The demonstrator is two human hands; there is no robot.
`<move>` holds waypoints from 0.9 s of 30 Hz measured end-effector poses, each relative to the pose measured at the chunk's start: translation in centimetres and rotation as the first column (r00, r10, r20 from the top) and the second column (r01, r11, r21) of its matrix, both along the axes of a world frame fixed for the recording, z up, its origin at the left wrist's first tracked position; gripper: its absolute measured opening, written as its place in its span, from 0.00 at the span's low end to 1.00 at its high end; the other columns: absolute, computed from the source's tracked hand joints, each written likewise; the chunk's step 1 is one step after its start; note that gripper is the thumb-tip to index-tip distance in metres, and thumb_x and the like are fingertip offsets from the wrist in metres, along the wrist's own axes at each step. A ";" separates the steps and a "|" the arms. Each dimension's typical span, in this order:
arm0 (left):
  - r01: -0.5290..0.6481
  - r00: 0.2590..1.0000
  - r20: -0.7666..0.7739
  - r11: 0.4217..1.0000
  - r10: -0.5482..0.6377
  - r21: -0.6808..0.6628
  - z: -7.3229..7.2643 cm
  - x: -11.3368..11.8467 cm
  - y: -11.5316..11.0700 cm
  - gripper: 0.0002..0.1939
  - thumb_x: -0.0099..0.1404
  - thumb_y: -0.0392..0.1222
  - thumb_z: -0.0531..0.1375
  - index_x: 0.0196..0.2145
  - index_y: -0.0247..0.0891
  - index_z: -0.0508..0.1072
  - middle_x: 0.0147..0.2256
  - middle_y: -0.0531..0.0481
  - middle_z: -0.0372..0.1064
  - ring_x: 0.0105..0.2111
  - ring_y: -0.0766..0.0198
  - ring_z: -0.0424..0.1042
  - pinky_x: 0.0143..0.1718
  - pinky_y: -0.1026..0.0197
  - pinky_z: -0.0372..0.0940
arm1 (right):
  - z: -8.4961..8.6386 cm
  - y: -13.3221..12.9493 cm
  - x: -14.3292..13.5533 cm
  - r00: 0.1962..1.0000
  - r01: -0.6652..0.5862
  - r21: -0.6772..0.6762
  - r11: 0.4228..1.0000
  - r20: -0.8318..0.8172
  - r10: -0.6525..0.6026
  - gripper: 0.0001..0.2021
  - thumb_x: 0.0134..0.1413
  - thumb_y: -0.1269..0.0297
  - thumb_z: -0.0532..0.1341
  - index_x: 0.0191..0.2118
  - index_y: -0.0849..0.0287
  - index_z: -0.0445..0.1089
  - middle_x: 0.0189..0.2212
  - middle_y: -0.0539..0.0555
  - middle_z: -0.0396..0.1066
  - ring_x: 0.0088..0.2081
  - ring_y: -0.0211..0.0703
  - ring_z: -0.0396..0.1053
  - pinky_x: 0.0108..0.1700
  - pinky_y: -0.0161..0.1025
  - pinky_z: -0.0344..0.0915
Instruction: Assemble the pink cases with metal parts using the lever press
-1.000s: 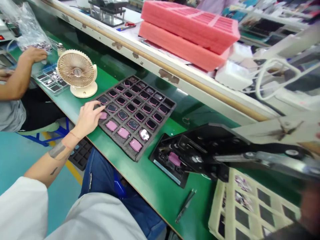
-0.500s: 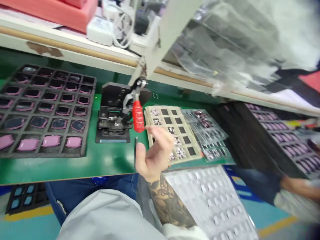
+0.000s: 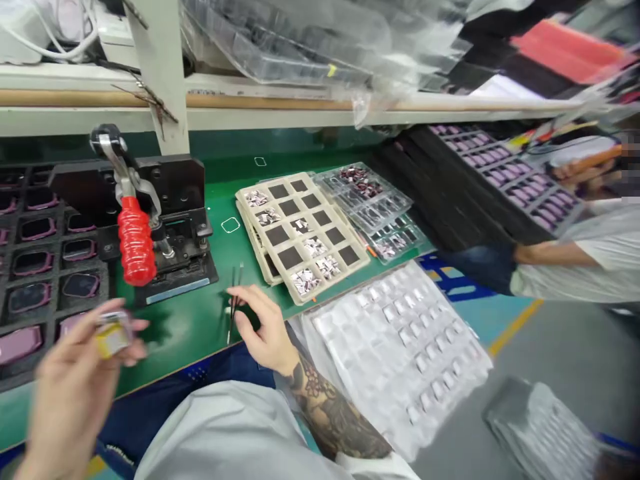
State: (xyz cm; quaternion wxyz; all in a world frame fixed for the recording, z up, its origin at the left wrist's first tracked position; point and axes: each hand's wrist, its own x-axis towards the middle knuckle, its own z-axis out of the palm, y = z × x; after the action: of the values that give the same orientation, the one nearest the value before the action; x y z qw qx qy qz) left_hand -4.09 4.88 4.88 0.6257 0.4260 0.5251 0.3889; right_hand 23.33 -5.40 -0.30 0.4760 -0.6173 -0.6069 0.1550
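My left hand [image 3: 83, 373], blurred at the lower left, has its fingers round a small watch-like case [image 3: 114, 332] with a yellow and silvery face. My right hand [image 3: 263, 327] rests at the table's front edge, its thumb and forefinger at dark tweezers [image 3: 234, 303] on the green table [image 3: 187, 333]. Whether the fingertips grip the tweezers is hard to tell. Between and behind the hands stands a black clamp fixture [image 3: 183, 250] with a red handle [image 3: 136, 243]. A beige compartment tray [image 3: 285, 267] with small pieces lies behind my right hand.
A dark foam tray [image 3: 57, 293] of pink-framed cases is at the left. Clear plastic trays [image 3: 370, 200] lie right of the beige tray. A white blister tray [image 3: 390, 347] sits at the front right. Another person's arm [image 3: 555, 253] is at the right, below a shelf [image 3: 300, 103].
The view has swung right. My left hand has come into view with the case. My right hand has moved from beside the red handle down to the tweezers.
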 end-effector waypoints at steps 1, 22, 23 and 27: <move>0.019 0.995 0.103 0.996 -0.010 -0.088 -0.6 1.7 -0.9 0.22 0.59 0.53 0.77 0.52 0.54 0.88 0.41 0.47 0.88 0.27 0.54 0.82 0.25 0.55 0.74 | 0.0 -0.2 0.1 1.000 0.020 0.054 0.998 -0.018 -0.019 0.17 0.74 0.68 0.59 0.64 0.54 0.73 0.42 0.55 0.77 0.44 0.46 0.77 0.48 0.45 0.78; 0.088 0.976 0.197 0.995 -0.096 0.050 -5.3 8.4 -2.9 0.25 0.72 0.51 0.74 0.60 0.36 0.79 0.44 0.41 0.85 0.34 0.57 0.86 0.32 0.62 0.78 | -1.2 1.2 -3.3 0.890 0.109 0.233 0.966 -0.456 0.010 0.10 0.74 0.72 0.64 0.52 0.53 0.80 0.43 0.58 0.85 0.45 0.52 0.85 0.48 0.54 0.85; 0.086 0.976 0.197 0.995 -0.095 0.051 -5.4 8.5 -3.0 0.25 0.71 0.49 0.75 0.60 0.37 0.79 0.44 0.42 0.85 0.34 0.58 0.86 0.32 0.62 0.77 | -1.3 1.2 -3.4 0.892 0.093 0.238 0.967 -0.451 0.026 0.11 0.73 0.73 0.64 0.53 0.53 0.80 0.44 0.58 0.85 0.46 0.52 0.85 0.49 0.54 0.84; 0.076 0.981 0.177 0.995 -0.086 0.060 -5.5 8.7 -3.3 0.22 0.71 0.48 0.74 0.58 0.36 0.81 0.40 0.44 0.85 0.34 0.59 0.85 0.32 0.63 0.78 | -1.9 1.4 -3.8 0.896 0.020 0.220 0.975 -0.436 0.080 0.15 0.72 0.76 0.64 0.55 0.52 0.81 0.46 0.58 0.85 0.49 0.52 0.84 0.52 0.53 0.82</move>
State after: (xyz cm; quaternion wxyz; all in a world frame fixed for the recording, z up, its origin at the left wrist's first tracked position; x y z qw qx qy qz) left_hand 4.63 1.58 -0.66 0.6742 0.4267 0.4386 0.4136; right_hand 19.54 -3.99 -2.15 0.6640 -0.5003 -0.5055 0.2306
